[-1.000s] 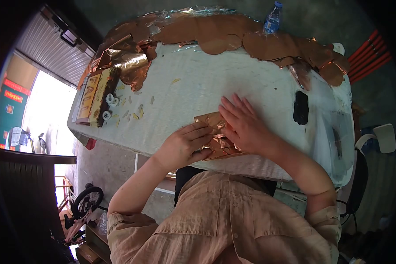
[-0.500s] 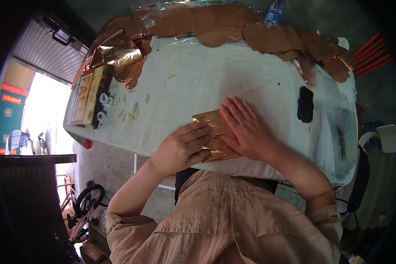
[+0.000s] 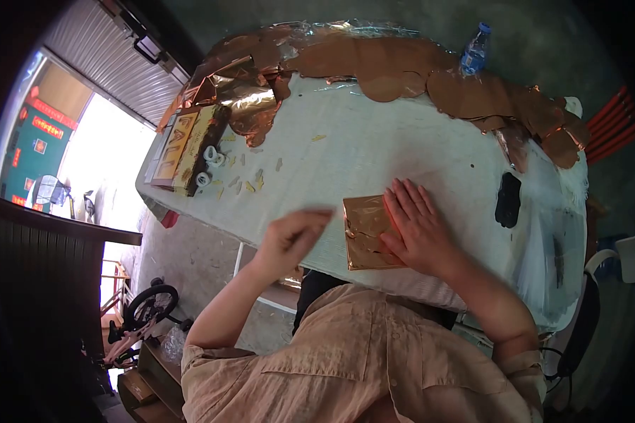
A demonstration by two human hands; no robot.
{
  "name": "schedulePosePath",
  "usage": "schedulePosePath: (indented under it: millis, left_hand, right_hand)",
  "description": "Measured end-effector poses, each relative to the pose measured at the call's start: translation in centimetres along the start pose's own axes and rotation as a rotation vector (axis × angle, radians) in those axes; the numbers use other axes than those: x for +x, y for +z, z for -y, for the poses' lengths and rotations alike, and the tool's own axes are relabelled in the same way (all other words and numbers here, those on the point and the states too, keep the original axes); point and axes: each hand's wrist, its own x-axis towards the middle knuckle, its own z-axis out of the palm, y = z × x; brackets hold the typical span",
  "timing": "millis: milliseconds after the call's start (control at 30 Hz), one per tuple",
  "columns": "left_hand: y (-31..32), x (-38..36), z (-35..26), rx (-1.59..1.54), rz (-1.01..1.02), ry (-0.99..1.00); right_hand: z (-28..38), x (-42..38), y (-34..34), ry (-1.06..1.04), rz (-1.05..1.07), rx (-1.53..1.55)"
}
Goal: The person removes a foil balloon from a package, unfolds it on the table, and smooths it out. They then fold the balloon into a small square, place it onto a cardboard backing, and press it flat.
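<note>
A flat square piece (image 3: 365, 236) covered in shiny copper-gold foil, creased in places, lies near the front edge of the table. My right hand (image 3: 420, 229) rests flat on its right side, fingers stretched out and pointing away from me. Left of the piece and apart from it, my left hand (image 3: 289, 240) is raised, somewhat smeared by motion. Its fingers are curled together, the index side toward the foil; whether anything small is between them is hidden.
Brown rounded sheets (image 3: 374, 67) line the table's far edge, with crumpled copper foil (image 3: 247, 95) at left. Nearby are a printed box (image 3: 187, 151), white rings (image 3: 212, 155) and small yellowish scraps (image 3: 250, 185). A water bottle (image 3: 475, 53) stands behind; a black pad (image 3: 508, 200) lies right.
My left hand has lifted off the foil-covered piece and moved to the left. My right hand stays flat on it. The whole view has shifted and tilted slightly.
</note>
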Motion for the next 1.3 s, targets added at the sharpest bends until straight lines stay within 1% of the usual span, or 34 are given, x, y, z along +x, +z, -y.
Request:
schedulePosePath:
  millis: [33, 100, 133, 200, 233, 300, 333, 400, 433, 500, 633, 700, 733, 800, 833, 900, 933, 1067, 1167, 1233, 1267, 1300]
  left_hand:
    - [-0.1, 0.3, 0.0, 0.003, 0.003, 0.002]
    - [0.1, 1.2, -0.3, 0.311, -0.089, 0.166]
    - [0.3, 1.7, -0.3, 0.31, -0.089, 0.169]
    - [1.0, 2.8, -0.3, 0.469, -0.032, 0.37]
    - [1.1, 3.3, -0.5, 0.47, -0.037, 0.372]
    - [1.3, 4.1, -1.0, 0.578, 0.112, 0.558]
    - [1.3, 4.0, -0.8, 0.576, 0.113, 0.561]
    - [1.1, 3.8, -0.4, 0.579, 0.28, 0.508]
    - [1.0, 3.7, -0.5, 0.576, 0.287, 0.512]
    - [0.8, 3.4, -1.2, 0.585, 0.327, 0.457]
    - [0.5, 3.9, -1.2, 0.546, 0.349, 0.47]
    - [0.2, 4.4, -1.7, 0.535, 0.371, 0.344]
    - [0.6, 4.7, -2.1, 0.538, 0.376, 0.348]
    - [2.1, 5.6, -3.1, 0.646, 0.225, 0.243]
    - [3.0, 5.8, -3.3, 0.649, 0.227, 0.251]
    - [4.9, 5.5, -3.5, 0.75, 0.196, 0.39]
    - [5.2, 4.9, -3.5, 0.834, 0.308, 0.308]
    - [5.1, 3.8, -2.5, 0.882, 0.428, 0.286]
    - [5.2, 3.7, -2.5, 0.93, 0.401, 0.308]
    - [5.2, 3.7, -2.6, 0.936, 0.407, 0.318]
    - [5.2, 3.8, -2.6, 0.939, 0.408, 0.317]
    - [5.3, 3.8, -2.6, 0.943, 0.416, 0.325]
  right_hand:
    - [0.0, 0.0, 0.0, 0.003, 0.001, -0.001]
    - [-0.1, -0.1, 0.1, 0.005, -0.008, -0.003]
    - [-0.1, -0.1, 0.2, 0.001, -0.012, -0.004]
    - [-0.1, -0.2, 0.2, 0.001, -0.004, -0.003]
    - [-0.1, -0.1, 0.1, 0.003, 0.004, -0.002]
    - [0.0, -0.1, 0.2, 0.002, 0.001, -0.009]
    - [0.0, -0.1, 0.2, 0.005, -0.003, -0.014]
    - [-0.1, -0.2, 0.1, 0.005, -0.002, -0.008]
    - [-0.1, -0.2, 0.1, 0.002, -0.001, -0.002]
    - [-0.1, -0.2, 0.2, 0.005, -0.007, -0.007]
    - [-0.1, -0.3, 0.2, 0.0, -0.011, -0.035]
    - [-0.1, -0.3, 0.3, 0.006, -0.019, -0.042]
    - [0.0, -0.3, 0.4, 0.001, -0.019, -0.045]
    - [0.0, -0.5, 0.5, -0.007, -0.037, -0.041]
    - [-0.1, -0.5, 0.6, -0.017, -0.052, -0.039]
    - [-0.2, -0.5, 0.9, -0.011, -0.071, -0.024]
    - [-0.3, -0.5, 1.0, -0.014, -0.083, -0.005]
    - [-0.2, -0.5, 0.7, -0.006, -0.105, 0.002]
    - [-0.5, -0.6, 0.7, -0.014, -0.132, 0.021]
    - [-1.6, -0.3, 0.9, -0.082, -0.065, -0.079]
    - [-2.4, 0.0, 0.8, -0.071, -0.073, -0.081]
    - [-3.2, 0.5, 0.6, 0.197, -0.186, 0.804]
